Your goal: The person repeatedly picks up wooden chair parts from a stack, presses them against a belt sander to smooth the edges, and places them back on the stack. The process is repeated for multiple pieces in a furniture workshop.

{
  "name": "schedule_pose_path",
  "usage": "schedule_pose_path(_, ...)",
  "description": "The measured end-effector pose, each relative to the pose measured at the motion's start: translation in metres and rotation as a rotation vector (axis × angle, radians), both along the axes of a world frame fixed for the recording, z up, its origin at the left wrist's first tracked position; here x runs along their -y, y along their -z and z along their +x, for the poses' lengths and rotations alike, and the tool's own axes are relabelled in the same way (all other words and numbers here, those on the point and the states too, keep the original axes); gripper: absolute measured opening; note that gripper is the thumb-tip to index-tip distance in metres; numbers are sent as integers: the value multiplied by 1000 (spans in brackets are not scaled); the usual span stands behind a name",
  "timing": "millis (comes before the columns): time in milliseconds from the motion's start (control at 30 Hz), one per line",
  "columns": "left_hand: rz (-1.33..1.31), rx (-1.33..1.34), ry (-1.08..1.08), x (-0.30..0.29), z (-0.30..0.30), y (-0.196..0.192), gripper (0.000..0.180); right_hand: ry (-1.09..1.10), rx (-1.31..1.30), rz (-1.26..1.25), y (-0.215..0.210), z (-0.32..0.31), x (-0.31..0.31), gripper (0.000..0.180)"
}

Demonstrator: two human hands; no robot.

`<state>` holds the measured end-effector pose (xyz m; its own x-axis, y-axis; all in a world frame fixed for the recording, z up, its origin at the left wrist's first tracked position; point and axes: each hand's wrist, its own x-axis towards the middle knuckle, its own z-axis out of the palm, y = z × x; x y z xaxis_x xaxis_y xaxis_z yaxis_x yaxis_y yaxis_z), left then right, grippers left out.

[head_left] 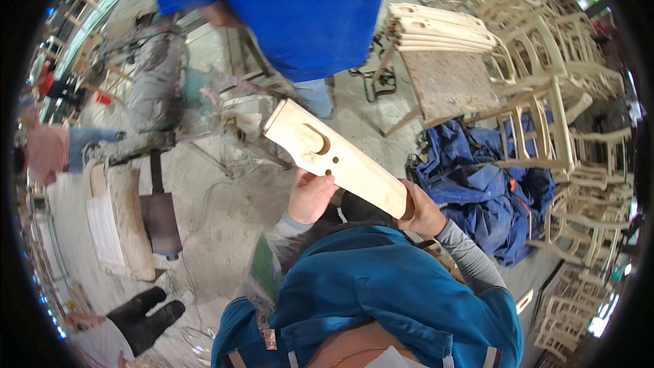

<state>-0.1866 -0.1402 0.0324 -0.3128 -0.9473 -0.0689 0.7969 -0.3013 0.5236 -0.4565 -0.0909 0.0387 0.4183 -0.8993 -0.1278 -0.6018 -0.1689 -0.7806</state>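
A pale wooden board slants across the space before my body, its far end up to the left. It has an oval slot and two small round holes in its wider left half. My right hand grips the narrower end, thumb on top and the other fingers partly hidden. Along the board's near edge, my left hand is closed, its fingertips touching the wood by the lower round hole. Part of its grip is out of sight under the board.
Ahead stands a co-worker in a blue shirt. Similar boards are stacked on a worn wooden table to the right. Blue tarpaulin lies crumpled near many chair frames. A dusty machine and padded seat are at left.
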Motion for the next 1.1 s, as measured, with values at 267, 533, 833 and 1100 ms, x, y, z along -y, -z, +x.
schedule_pose_path(267, 5, 180, 52, 32, -22, -2, 47, 93, -142, -80, 15, -60, 10, 81)
schedule_pose_path(533, 95, 378, 5, 74, -88, 41, 40, 18, -383, 30, 28, -161, 79, 80)
schedule_pose_path(833, 404, 568, 7, 108, -211, 85, 52, -87, -817, 120, 87, -335, 232, 87)
schedule_pose_path(1100, 578, 637, -172, 90, -252, 80, 50, -212, -1030, 79, 116, -421, 343, 64)
